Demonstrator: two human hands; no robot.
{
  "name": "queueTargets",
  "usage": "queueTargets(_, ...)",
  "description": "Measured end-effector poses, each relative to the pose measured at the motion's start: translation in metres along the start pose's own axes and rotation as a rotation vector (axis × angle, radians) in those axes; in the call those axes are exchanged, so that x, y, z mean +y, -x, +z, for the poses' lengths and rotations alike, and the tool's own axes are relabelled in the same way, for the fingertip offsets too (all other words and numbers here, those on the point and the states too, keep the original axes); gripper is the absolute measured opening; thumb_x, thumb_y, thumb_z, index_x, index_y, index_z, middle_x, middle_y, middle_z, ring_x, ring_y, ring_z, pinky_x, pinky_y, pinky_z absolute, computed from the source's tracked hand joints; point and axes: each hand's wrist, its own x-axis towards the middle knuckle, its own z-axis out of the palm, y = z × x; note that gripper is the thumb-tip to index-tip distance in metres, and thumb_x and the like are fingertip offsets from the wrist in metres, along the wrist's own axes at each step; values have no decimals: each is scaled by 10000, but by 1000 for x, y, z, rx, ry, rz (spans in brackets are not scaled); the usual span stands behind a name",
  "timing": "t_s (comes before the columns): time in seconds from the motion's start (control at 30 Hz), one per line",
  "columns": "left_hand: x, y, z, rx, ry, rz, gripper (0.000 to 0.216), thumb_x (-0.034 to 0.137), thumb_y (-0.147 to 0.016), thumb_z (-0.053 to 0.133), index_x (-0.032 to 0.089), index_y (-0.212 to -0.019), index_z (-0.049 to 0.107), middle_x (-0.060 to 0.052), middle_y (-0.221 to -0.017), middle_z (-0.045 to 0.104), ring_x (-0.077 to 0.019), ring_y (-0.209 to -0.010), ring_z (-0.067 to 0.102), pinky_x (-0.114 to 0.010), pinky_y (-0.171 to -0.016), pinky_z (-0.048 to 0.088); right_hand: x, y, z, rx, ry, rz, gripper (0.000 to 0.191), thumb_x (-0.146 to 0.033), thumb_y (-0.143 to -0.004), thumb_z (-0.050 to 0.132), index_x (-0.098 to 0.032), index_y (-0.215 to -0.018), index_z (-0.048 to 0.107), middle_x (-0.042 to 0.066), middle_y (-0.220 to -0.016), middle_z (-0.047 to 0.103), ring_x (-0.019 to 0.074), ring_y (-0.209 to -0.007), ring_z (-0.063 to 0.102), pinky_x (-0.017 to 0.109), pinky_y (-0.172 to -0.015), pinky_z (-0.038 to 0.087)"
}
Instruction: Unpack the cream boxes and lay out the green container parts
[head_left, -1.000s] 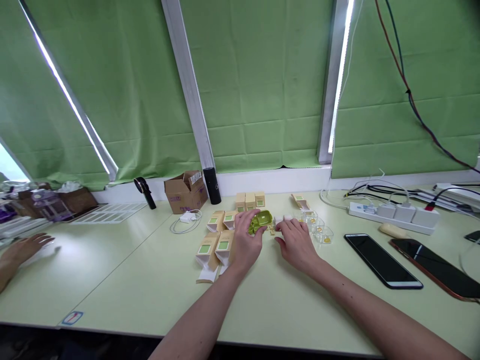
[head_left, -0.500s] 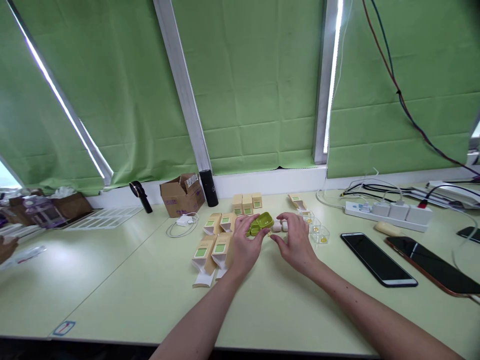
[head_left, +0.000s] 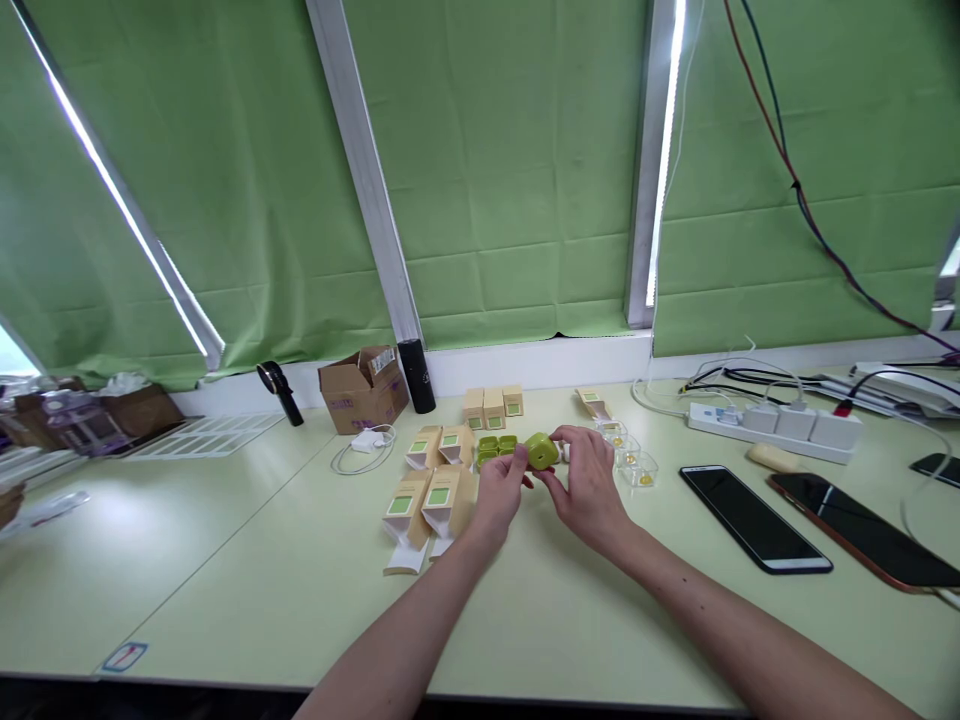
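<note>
Between my two hands is a small rounded green box (head_left: 541,451), shown with a smooth face toward me. My left hand (head_left: 498,492) is closed on its left side, thumb against it. My right hand (head_left: 590,480) pinches its right edge with thumb and index finger. Just behind the left fingers shows a green tray with several compartments (head_left: 496,446); I cannot tell whether it is joined to the box. Left of my left hand stand beige cartons with green squares (head_left: 448,492), front flaps hanging open. Clear little boxes with yellow bits (head_left: 639,470) lie beyond my right hand.
Small beige cartons (head_left: 493,408) stand farther back. A cardboard box (head_left: 364,392), a black cylinder (head_left: 417,377) and a white charger (head_left: 370,440) are at left. Two phones (head_left: 756,518) (head_left: 862,528) and a power strip (head_left: 776,430) lie right. Another person's hand (head_left: 9,503) is far left.
The green box has turned: its hollow inside showed before, and now a smooth face does. The compartments appear farther left, and my left hand has shifted slightly right and lower.
</note>
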Motion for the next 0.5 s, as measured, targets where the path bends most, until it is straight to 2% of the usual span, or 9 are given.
queueTargets(0.17,4,6,4,-25,125,-27,645,735,-878,577,120,-804,760,-128,-796,741,-206,-764,675,-278,-635,482,-2,0,-1,-18,-6,-15,333,-317,-958,559,-212,-1260,466,132,-1235,598,310,-1160,513,457,-963,389)
queueTargets(0.3,8,9,3,3,164,-25,570,689,-882,616,137,-901,757,-115,-903,720,-200,-830,650,-259,-625,481,-4,1,-2,-56,-36,13,290,-324,-1001,494,-211,-1268,471,132,-1245,597,297,-1152,513,448,-958,402)
queueTargets(0.5,5,2,-6,-37,355,-33,327,469,-804,801,151,-864,750,-64,-891,665,-150,-810,576,-257,-702,476,0,0,-2,-121,-52,26,301,-341,-1027,452,-220,-1300,485,117,-1261,602,289,-1172,502,450,-983,399)
